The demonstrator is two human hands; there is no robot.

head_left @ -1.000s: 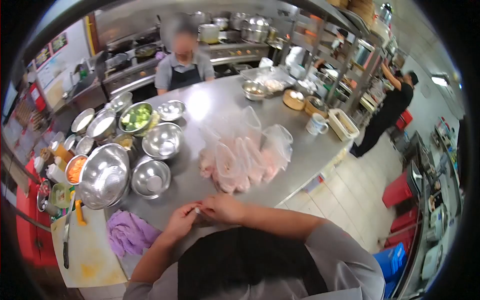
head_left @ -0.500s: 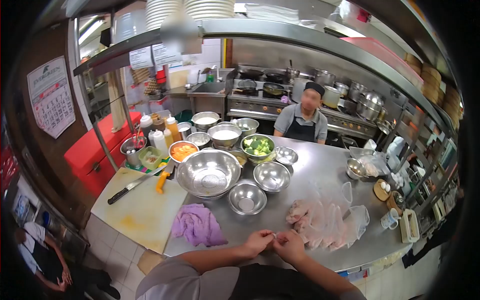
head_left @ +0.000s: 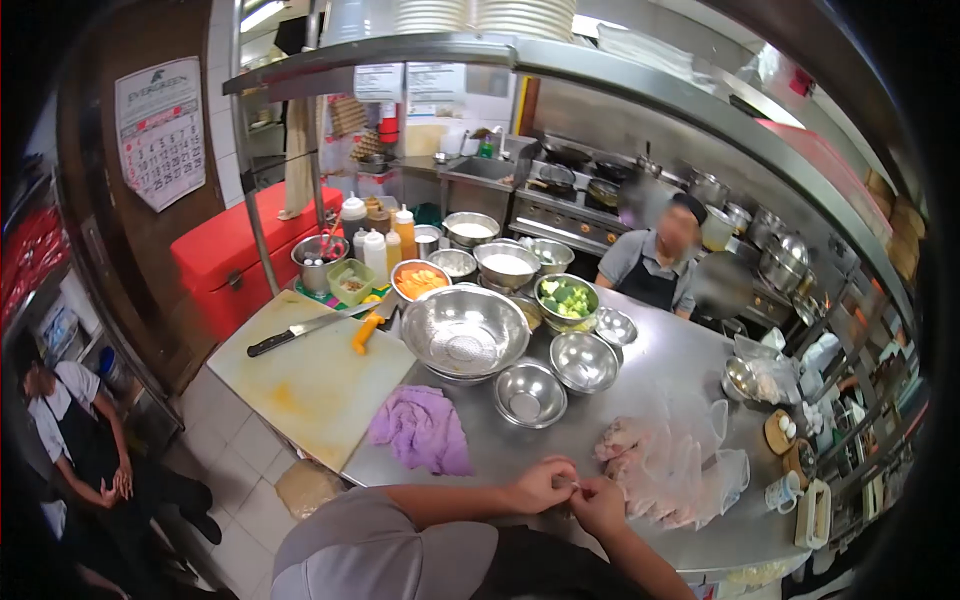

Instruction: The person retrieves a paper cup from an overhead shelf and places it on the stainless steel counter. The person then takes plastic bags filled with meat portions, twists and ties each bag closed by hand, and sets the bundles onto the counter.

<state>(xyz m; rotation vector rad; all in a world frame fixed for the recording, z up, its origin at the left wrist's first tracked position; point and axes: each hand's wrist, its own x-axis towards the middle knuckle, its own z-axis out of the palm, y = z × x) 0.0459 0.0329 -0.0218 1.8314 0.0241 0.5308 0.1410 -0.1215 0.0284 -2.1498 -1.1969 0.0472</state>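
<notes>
My left hand (head_left: 544, 485) and my right hand (head_left: 600, 506) meet over the near edge of the steel table. Both are closed, fingertips pinched together around a small whitish bit too tiny to name. Just right of my right hand lie clear plastic bags of raw pale meat (head_left: 664, 465), spread in a heap. To the left of my hands sits a crumpled purple cloth (head_left: 420, 430). A small steel bowl (head_left: 530, 394) stands beyond my left hand.
A large perforated bowl (head_left: 465, 335), a bowl of broccoli (head_left: 566, 300) and a bowl of sliced carrots (head_left: 420, 280) stand mid-table. A knife (head_left: 300, 332) and a yellow-orange peeler-like tool (head_left: 368, 332) lie on the cutting board (head_left: 310, 385). One person (head_left: 655, 258) stands across the table, another (head_left: 90, 430) at left.
My view has turned to the left, so the table's contents appear further right. My hands stay pinched together, near the bagged meat.
</notes>
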